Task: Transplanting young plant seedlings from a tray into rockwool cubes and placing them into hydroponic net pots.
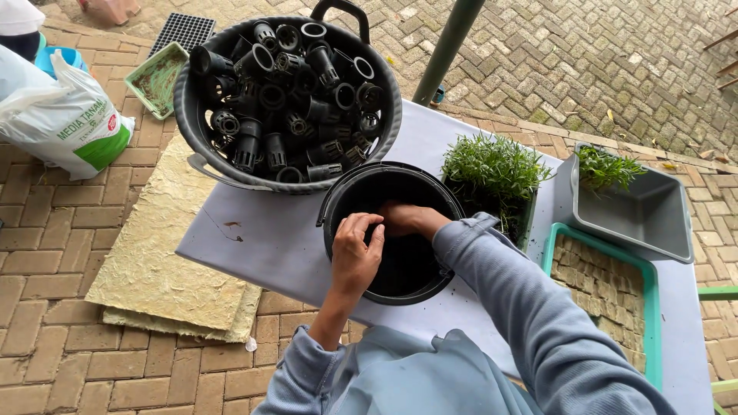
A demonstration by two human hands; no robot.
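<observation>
Sleeves, pale blue-grey, both arms reaching forward over the table edge (254, 253).
Left hand (355, 253): fingers curled loosely over the near rim of a black bucket (338, 207), thumb and forefinger close together; whether anything is pinched between them cannot be told.
Right hand (403, 219): down inside the bucket, fingers hidden, grip not visible.
Bucket: upright at table centre, contents dark and unreadable.
Behind it: large grey tub (192, 123) heaped with black net pots (288, 100).
Right: seedling tray (496, 173), grey bin (642, 215), green tray of foam cubes (603, 284).
Handling note: steadying the rim while the other hand works inside looks sound; a slow lift would avoid tipping.
</observation>
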